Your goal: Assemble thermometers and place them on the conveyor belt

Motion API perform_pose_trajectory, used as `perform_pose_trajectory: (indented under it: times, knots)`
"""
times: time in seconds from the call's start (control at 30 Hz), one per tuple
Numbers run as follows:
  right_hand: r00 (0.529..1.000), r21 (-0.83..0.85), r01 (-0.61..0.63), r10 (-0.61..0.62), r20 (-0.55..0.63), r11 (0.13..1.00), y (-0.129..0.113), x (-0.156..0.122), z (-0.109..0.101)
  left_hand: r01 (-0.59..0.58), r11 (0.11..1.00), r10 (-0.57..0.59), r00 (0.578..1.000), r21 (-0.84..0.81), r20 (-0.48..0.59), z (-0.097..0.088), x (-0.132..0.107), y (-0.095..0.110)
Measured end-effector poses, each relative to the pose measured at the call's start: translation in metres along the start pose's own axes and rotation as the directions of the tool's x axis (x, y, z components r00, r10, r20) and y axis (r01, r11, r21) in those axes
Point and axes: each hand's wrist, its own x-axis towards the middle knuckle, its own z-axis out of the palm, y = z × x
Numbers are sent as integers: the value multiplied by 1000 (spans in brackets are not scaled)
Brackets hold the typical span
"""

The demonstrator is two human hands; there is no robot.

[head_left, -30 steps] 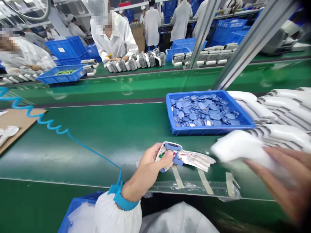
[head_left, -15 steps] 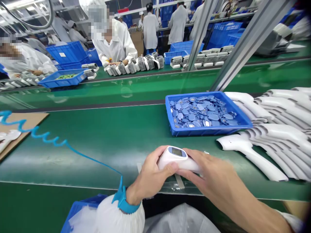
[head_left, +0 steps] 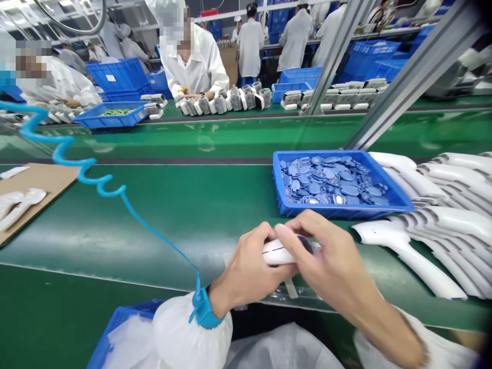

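Note:
Above the front edge of the green bench, both my hands hold a white handheld infrared thermometer (head_left: 277, 254). My left hand (head_left: 251, 264) is closed around its left part. My right hand (head_left: 325, 251) grips the right part, its thumb lying across the top. A dark rounded end shows beside the right fingers; the small screen is out of sight. Around my left wrist is a blue wrist strap (head_left: 207, 310) with a coiled cord (head_left: 144, 223). Behind my hands stands a blue tray (head_left: 282, 206) full of blue oval parts (head_left: 326, 179).
White curved housing shells (head_left: 407, 246) lie stacked at the right. On the left, cardboard (head_left: 57, 179) carries white pieces (head_left: 23, 202). A metal post (head_left: 400, 77) rises behind the tray. Across the belt a person in white (head_left: 203, 56) works behind a row of grey-white parts (head_left: 234, 98).
Both hands have turned the thermometer, so its screen no longer faces me. My right thumb has moved over its top. The view has shifted slightly, and the coiled cord hangs differently.

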Motion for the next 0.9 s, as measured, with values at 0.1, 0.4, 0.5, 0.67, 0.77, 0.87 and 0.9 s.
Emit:
perform_pose_trajectory:
  times: [0.1, 0.4, 0.5, 0.67, 0.77, 0.87, 0.9]
  knots:
    - [953, -339, 185, -252, -167, 923, -14, 9, 26, -85, 995, 77, 986, 55, 145, 2, 1, 0]
    - [897, -322, 238, -334, -288, 916, -10, 19, 33, -67, 966, 44, 994, 249, 97, 2, -1, -8]
    - [944, -271, 144, -214, -250, 952, -10, 20, 29, -23, 988, 11, 996, 153, 84, -3, -4, -8]
    - [961, -254, 156, -206, -184, 954, -9, 15, 41, -91, 904, 114, 993, 419, -31, 19, -7, -20]
    - [981, -204, 126, -152, -118, 971, -9, 22, 36, -74, 910, 104, 993, 408, -52, 16, -7, -17]
    - [998, -149, 20, -12, 57, 989, -3, 47, 10, -33, 935, 58, 997, 354, -59, -16, -11, -8]
    - [996, -194, -6, 22, 85, 981, 3, 59, 0, -17, 929, 49, 996, 370, -78, -31, -12, -5]
